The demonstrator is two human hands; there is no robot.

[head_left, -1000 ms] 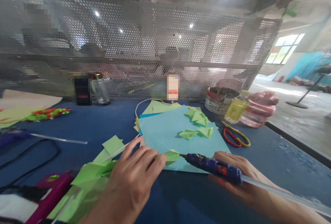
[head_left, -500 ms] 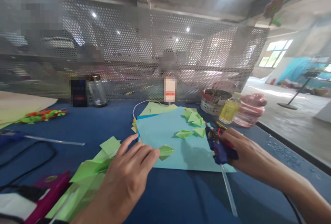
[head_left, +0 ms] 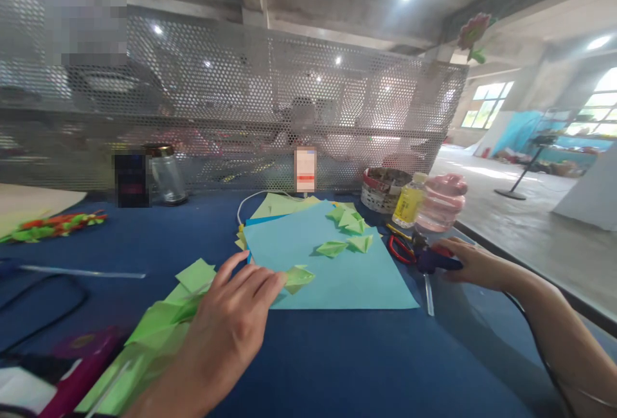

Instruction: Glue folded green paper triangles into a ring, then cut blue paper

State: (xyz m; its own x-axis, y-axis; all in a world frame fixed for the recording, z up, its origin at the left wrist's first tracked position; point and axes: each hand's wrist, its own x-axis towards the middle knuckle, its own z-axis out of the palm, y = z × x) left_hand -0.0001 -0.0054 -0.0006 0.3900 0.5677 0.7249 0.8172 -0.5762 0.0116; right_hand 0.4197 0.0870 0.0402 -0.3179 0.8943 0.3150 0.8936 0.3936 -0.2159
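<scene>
My left hand pinches a folded green paper piece at its left end, over a light blue paper sheet. Several more folded green pieces lie on that sheet. My right hand grips a dark blue glue gun, with a clear glue stick out of its back end. Beside the gun's nozzle are red-handled pliers, partly covered. Green paper squares lie in a pile beside my left forearm.
At the back right stand a round basket, a yellow-labelled bottle and a pink jug. A glass flask stands at the back left. A perforated metal screen borders the table. A magenta box sits front left.
My right hand has carried the glue gun right, off the blue sheet to beside the pliers. My left hand keeps its pinch on the green piece. The whole view has shifted slightly.
</scene>
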